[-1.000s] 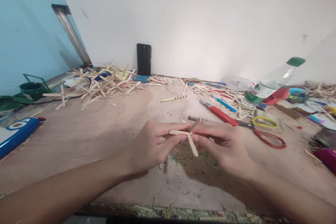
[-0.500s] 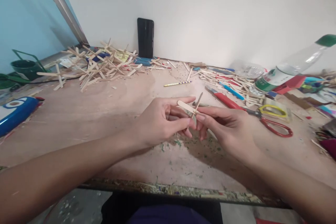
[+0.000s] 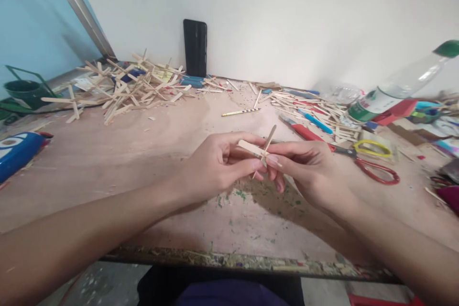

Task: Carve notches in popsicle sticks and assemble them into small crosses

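I'm in what looks like a small craft workshop: my table (image 3: 172,136) holds a heap of wooden sticks (image 3: 120,95), scissors (image 3: 352,153) and a red-handled knife (image 3: 311,136), with scraps (image 3: 279,265) along its front edge.

Your fingers (image 3: 289,168) partly hide the crossed sticks (image 3: 250,147); left of your grip, the view's edge crops a blue object (image 3: 22,157).

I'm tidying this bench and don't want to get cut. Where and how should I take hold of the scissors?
Probably the scissors are best taken by the red loop, coming from the near right. That loop sits nearer the camera and juts rightward, while the metal end runs left toward the red-handled tool.
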Demonstrator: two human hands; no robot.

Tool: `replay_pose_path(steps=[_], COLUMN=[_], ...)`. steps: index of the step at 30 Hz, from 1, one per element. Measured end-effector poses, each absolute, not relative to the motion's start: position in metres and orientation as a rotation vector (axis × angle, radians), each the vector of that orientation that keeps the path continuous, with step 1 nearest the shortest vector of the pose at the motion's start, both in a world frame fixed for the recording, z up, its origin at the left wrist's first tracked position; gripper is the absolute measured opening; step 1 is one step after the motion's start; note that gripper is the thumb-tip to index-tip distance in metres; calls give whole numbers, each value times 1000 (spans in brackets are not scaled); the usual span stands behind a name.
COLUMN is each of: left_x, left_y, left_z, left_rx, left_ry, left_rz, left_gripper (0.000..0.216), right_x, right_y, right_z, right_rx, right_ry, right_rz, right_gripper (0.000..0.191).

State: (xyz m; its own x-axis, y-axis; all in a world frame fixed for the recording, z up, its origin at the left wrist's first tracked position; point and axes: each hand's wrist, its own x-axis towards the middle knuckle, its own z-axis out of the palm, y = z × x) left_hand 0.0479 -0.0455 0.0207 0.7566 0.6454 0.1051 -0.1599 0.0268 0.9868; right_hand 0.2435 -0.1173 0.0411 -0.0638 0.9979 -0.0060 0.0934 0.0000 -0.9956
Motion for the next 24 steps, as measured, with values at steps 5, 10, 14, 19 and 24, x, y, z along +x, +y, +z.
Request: replay_pose_path(steps=[5,10,14,19,24], left_x=[48,51,50,49,51], left_y=[-48,-51,-52,-50,-45], left_z=[22,20,18,19,22], left_rx=[1398,1367,1363,1357,1360], left_ry=[371,340,342,359,506], left_rz=[658,704,700,683,638], left_gripper=[24,25,25,23,59], right_x=[241,240,239,241,247], right_y=[-119,-121,-122,-120,-118], right_z=[43,39,40,39,38], right_rx=[-1291,-1273,-1261,-1245,-1291], right_ry=[-1341,-1337,-1350,-1393,-1474], right_rz=[1179,1172,1180,1135,1002], right_gripper=[24,29,35,29,23])
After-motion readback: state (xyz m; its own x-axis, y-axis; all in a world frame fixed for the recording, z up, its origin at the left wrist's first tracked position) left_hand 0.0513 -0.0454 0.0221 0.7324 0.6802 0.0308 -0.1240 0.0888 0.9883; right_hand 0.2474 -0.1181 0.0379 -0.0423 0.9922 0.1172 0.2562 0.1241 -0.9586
